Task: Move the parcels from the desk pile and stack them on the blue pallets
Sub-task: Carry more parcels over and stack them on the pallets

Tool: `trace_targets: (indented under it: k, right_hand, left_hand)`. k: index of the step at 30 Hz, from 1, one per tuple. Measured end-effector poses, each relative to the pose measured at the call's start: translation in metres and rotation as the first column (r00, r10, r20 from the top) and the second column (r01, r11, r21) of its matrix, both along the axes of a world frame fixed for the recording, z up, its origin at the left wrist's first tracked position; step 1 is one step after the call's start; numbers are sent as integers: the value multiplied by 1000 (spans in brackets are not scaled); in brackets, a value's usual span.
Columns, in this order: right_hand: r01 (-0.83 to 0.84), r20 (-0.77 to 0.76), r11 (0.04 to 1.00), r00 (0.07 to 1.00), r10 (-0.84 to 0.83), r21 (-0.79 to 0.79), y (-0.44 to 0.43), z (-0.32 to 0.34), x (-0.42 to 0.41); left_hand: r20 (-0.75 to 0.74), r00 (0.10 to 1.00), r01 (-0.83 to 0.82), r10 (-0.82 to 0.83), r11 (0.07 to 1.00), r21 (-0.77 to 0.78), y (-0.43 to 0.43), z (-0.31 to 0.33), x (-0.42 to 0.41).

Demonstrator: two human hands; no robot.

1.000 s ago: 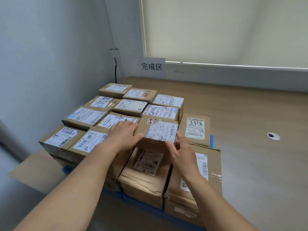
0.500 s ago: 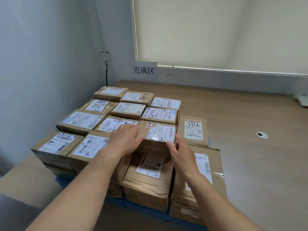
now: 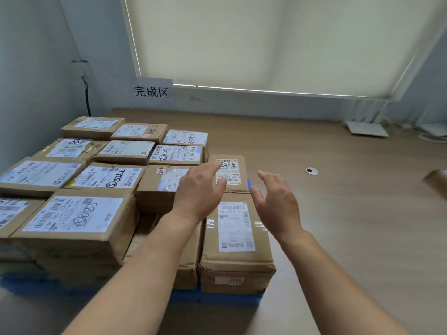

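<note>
My left hand (image 3: 197, 192) covers part of the parcel (image 3: 157, 187) label; at three o'clock a blurred brown object (image 3: 437, 181) is cut off.

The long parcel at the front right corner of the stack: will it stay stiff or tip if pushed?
The long parcel probably stays stiff: its cardboard edges look square and taped. It lies flat and low, so tipping seems unlikely. Its glossy tape may make it slightly slippery.

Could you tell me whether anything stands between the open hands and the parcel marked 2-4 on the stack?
Nothing visible does. The left hand hovers directly over the 2-4 parcel, the right hand open just beside it; both are empty.
</note>
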State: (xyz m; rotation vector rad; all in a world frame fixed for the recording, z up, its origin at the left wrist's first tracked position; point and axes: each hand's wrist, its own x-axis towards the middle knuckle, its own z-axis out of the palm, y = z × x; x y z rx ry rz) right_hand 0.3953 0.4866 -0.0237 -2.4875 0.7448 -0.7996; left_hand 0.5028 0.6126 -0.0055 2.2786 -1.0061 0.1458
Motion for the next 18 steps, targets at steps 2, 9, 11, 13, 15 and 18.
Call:
trace_targets:
  k: [2, 9, 11, 13, 15, 18]
  right_hand:
    - [21, 0, 999, 1000, -21, -40, -10, 0, -15]
    - [106, 28, 986, 994, -103, -130, -54, -15, -84]
    - [123, 32, 978, 992, -119, -169, -68, -21, -107]
    - [147, 22, 969, 989, -146, -198, -87, -25, -137]
    - [172, 15, 957, 985, -173, -235, -104, -29, -166]
    - [192, -6, 942, 979, -201, -275, -130, -34, -207]
  left_hand:
    - [28, 999, 24, -24, 1000, -8, -14, -4, -15]
    - [32, 996, 84, -82, 996, -36, -67, -23, -85]
    - [6, 996, 93, -93, 994, -50, -81, -30, -108]
    - [7, 994, 110, -110, 993, -48, -101, -35, -138]
    - [32, 991, 134, -133, 991, -26, -120, -38, -167]
    - [71, 984, 160, -163, 986, 39, -148, -46, -205]
